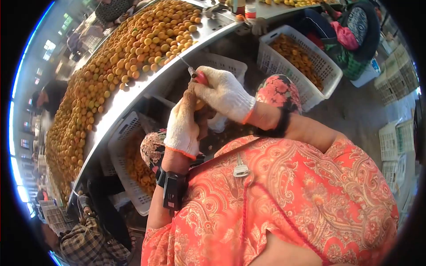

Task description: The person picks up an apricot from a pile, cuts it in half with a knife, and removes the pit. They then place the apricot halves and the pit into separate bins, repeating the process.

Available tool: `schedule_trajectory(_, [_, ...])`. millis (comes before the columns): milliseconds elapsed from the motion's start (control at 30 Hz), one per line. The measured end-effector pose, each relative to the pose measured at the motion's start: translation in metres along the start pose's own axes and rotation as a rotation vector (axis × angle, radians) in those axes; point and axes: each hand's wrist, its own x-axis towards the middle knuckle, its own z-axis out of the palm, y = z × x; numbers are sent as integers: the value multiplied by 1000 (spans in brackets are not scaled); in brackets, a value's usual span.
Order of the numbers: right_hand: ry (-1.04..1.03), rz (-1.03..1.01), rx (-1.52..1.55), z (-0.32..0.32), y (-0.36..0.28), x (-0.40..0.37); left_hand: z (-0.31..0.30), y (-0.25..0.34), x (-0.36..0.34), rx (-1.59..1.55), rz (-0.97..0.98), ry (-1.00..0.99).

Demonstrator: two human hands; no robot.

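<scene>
My right hand [228,92], in a white knit glove, is closed around the red handle of a small knife [202,78]. Its thin blade points up and left toward the table edge. Just below it, my left hand [183,126], gloved as well, has its fingers bent around an apricot [199,105]. Only a small orange part of that fruit shows between the two hands. Both hands meet above my lap, over a white crate [226,62] that they partly hide. A large heap of apricots [146,44] lies on the metal table [117,99] in front of me.
White crates with orange fruit pieces stand at lower left [116,146] and upper right [288,66]. A red-lidded jar [250,11] is on the table. Other people sit nearby, one in a checked shirt [88,239] at lower left. Stacked crates [397,73] line the right side.
</scene>
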Motion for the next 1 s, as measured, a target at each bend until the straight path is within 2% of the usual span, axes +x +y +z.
schedule_trajectory(67, [-22, 58, 35, 4, 1, 12, -25, 6, 4, 28, 56, 31])
schedule_trajectory(100, [32, 46, -18, 6, 10, 20, -38, 14, 2, 33, 113, 129])
schedule_trajectory(133, [90, 33, -69, 6, 20, 28, -55, 23, -2, 63, 185, 137])
schedule_trajectory(167, [96, 89, -181, 1, 32, 36, -74, 29, 0, 71, 205, 295])
schedule_trajectory(200, [128, 94, -414, -4, 60, 41, -102, 35, -3, 149, 265, 317])
schedule_trajectory(233, [136, 161, -458, -7, 83, 40, -123, 38, -3, 180, 307, 514])
schedule_trajectory(267, [142, 232, -501, -11, 97, 41, -174, 34, 2, 238, 395, 492])
schedule_trajectory(300, [144, 235, -495, -12, 100, 41, -185, 45, -8, 383, 360, 585])
schedule_trajectory(367, [104, 292, -468, -11, 105, 36, -244, 51, -13, 435, 253, 686])
schedule_trajectory(400, [104, 295, -463, -13, 109, 33, -297, 51, -9, 608, 163, 684])
schedule_trajectory(467, [13, 325, -421, -12, 118, 33, -318, 60, 0, 1329, 151, 979])
schedule_trajectory(500, [-5, 397, -367, -14, 120, 33, -314, 70, 5, 1382, 183, 1006])
schedule_trajectory(600, [1, 440, -301, -14, 150, 30, -287, 91, 51, 628, 356, 750])
schedule_trajectory(667, [-7, 444, -300, -13, 146, 33, -259, 101, 94, 637, 340, 611])
schedule_trajectory(733, [-44, 480, -234, -14, 148, 37, -239, 105, 141, 954, 336, 450])
schedule_trajectory(800, [-50, 474, -267, -18, 151, 39, -221, 105, 185, 1115, 227, 361])
schedule_trajectory(867, [-52, 501, -271, -20, 155, 40, -285, 82, 272, 1345, 376, 317])
schedule_trajectory(900, [-51, 495, -276, -22, 157, 40, -259, 91, 272, 1293, 202, 314])
schedule_trajectory(933, [-49, 501, -274, -23, 156, 41, -258, 91, 285, 1295, 198, 308])
schedule_trajectory(1000, [-107, 550, -242, -27, 152, 43, -258, 93, 309, 1672, 179, 383])
